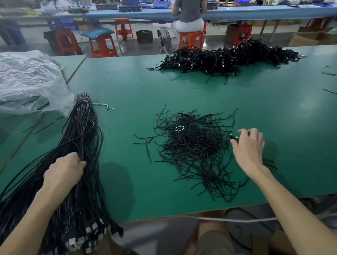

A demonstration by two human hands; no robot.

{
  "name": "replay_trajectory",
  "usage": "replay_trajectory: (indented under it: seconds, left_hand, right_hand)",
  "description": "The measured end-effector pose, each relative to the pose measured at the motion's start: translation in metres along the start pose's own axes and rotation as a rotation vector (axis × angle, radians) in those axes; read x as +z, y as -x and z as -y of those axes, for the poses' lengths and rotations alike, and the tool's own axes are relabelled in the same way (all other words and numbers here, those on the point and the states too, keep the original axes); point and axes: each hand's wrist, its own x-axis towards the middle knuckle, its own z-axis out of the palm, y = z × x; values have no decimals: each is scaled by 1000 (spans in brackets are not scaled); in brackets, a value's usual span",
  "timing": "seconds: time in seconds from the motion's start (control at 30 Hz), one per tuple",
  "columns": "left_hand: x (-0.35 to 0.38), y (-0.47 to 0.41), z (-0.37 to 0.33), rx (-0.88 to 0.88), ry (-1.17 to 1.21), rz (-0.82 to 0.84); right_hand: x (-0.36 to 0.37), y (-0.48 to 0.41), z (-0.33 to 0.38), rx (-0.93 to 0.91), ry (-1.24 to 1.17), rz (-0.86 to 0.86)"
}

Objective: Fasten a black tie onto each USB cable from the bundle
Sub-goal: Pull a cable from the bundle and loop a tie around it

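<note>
Holding the bundle (pixel 85 131) steady in our left hand (pixel 64 170), our right hand (pixel 249 147) pinches a black piece (pixel 234 138) beside the ties (pixel 194 146).

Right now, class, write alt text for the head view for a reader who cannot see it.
A person's left hand grips a bundle of USB cables on a green table, while the right hand pinches a black item beside a pile of black ties. A heap of cables lies behind.

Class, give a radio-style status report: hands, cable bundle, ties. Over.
Left hand grips strands of the cable bundle. Right hand pinches a small black piece beside the tie pile. No obstruction between them.
</note>
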Motion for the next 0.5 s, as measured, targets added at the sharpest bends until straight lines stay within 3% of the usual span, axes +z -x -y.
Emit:
replay_trajectory:
  seconds: [0.07, 0.2, 0.27, 0.37, 0.5]
  left_hand:
    - [-12, 0, -11, 26, 139, -2]
    - [-28, 1, -45, 65, 729, 142]
    - [-34, 9, -60, 107, 859, 147]
    - [-43, 34, -76, 233, 869, 223]
    - [-48, 74, -93, 535, 708, 423]
  right_hand:
    - [-3, 11, 23, -116, -63, 16]
    - [-14, 45, 93, -377, -302, 146]
    - [-20, 66, 129, -509, -406, 218]
    - [-26, 93, 172, -676, -501, 289]
    - [-26, 115, 203, -779, -641, 461]
